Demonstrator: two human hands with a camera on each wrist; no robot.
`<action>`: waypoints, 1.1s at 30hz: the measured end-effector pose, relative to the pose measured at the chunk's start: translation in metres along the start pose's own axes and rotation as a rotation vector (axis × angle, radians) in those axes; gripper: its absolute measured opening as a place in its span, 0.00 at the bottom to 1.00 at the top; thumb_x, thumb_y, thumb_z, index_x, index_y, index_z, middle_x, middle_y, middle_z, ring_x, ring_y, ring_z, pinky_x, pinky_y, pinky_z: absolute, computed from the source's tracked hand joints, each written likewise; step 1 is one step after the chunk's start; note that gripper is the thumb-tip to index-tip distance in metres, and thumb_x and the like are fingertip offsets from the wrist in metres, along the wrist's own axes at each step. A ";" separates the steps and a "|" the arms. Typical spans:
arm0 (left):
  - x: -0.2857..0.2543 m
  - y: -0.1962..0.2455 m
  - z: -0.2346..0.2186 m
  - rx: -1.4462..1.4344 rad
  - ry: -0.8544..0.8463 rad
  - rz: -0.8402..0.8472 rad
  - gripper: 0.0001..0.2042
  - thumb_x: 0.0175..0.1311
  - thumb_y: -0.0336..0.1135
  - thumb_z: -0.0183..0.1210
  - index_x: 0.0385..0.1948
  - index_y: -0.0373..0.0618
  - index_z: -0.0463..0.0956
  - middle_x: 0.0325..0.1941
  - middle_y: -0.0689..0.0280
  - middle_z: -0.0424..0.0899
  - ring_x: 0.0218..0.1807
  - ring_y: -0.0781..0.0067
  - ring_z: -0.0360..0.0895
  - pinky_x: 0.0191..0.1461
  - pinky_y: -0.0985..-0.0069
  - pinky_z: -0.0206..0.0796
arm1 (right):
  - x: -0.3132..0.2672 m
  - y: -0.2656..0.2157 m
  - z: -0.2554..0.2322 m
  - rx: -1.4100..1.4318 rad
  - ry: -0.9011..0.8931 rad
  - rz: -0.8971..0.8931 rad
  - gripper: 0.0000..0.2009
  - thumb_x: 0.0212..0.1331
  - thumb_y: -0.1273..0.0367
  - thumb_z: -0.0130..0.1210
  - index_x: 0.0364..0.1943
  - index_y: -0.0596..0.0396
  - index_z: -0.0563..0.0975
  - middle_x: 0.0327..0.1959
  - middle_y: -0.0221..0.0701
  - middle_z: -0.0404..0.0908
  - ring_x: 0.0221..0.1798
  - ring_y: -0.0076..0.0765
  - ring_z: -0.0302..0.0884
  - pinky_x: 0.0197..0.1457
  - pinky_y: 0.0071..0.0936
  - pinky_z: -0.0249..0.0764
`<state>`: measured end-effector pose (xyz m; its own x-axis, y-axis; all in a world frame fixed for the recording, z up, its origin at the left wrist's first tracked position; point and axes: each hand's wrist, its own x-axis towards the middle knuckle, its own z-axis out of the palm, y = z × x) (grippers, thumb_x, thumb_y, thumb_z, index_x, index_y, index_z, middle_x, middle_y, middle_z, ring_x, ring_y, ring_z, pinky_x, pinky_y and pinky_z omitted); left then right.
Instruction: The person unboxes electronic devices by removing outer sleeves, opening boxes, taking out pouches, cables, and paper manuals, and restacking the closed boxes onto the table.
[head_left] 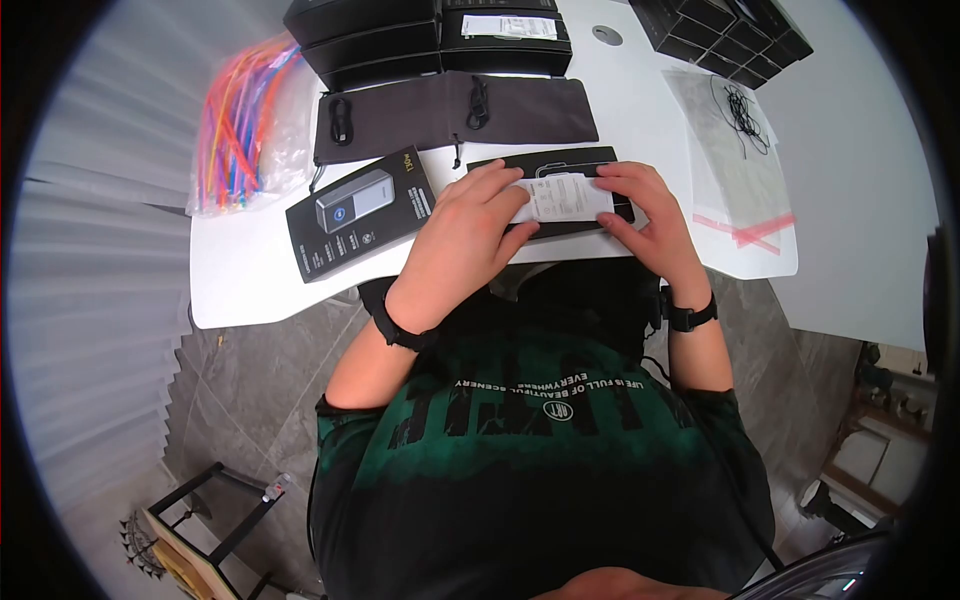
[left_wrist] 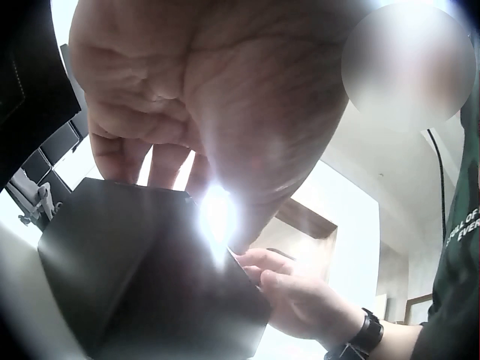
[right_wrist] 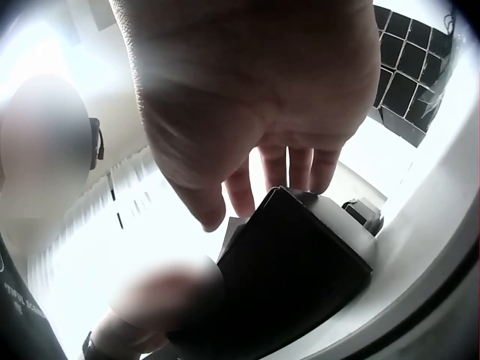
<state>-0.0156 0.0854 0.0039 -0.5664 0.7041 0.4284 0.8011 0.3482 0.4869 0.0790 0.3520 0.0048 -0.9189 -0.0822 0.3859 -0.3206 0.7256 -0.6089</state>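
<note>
A folded white leaflet (head_left: 565, 198) with small print lies over a black box (head_left: 545, 160) at the table's front edge. My left hand (head_left: 465, 225) holds the leaflet's left end, fingers at its upper side and thumb lower down. At the other end, my right hand (head_left: 650, 215) grips it with fingertips at the upper corner and thumb at the lower one. The left wrist view shows the dark box side (left_wrist: 150, 270) below my left palm. In the right wrist view, the box (right_wrist: 277, 277) sits under my right hand, and a pale leaflet edge (right_wrist: 231, 231) shows near the thumb.
Left of the hands lies a black box with a silver power bank picture (head_left: 355, 205). Behind are dark pouches (head_left: 400, 115) with coiled cables (head_left: 341, 122), and stacked black boxes (head_left: 375, 40). Colourful straps (head_left: 245, 120) lie left; plastic bags (head_left: 740, 170) lie right.
</note>
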 end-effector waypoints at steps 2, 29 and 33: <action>0.000 -0.001 0.000 0.002 0.005 0.008 0.14 0.61 0.35 0.69 0.46 0.39 0.81 0.60 0.56 0.83 0.68 0.49 0.75 0.68 0.58 0.69 | 0.004 0.001 -0.001 0.005 -0.046 0.012 0.19 0.56 0.75 0.66 0.54 0.54 0.82 0.64 0.36 0.78 0.65 0.47 0.74 0.67 0.40 0.72; 0.000 0.001 -0.029 0.225 -0.125 0.023 0.36 0.44 0.44 0.79 0.59 0.47 0.75 0.67 0.52 0.75 0.74 0.45 0.66 0.75 0.53 0.55 | 0.036 -0.017 -0.026 -0.144 -0.264 -0.154 0.30 0.46 0.69 0.75 0.59 0.47 0.80 0.68 0.36 0.73 0.73 0.52 0.65 0.75 0.44 0.63; 0.004 -0.006 -0.031 0.197 -0.184 0.023 0.37 0.43 0.44 0.79 0.59 0.48 0.74 0.65 0.52 0.75 0.72 0.45 0.67 0.75 0.52 0.55 | 0.048 -0.019 -0.024 -0.250 -0.434 -0.104 0.44 0.37 0.68 0.79 0.67 0.48 0.71 0.69 0.37 0.72 0.74 0.53 0.64 0.76 0.45 0.59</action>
<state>-0.0288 0.0672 0.0263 -0.5170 0.8078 0.2830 0.8458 0.4315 0.3136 0.0466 0.3508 0.0511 -0.9129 -0.4002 0.0802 -0.3994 0.8354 -0.3775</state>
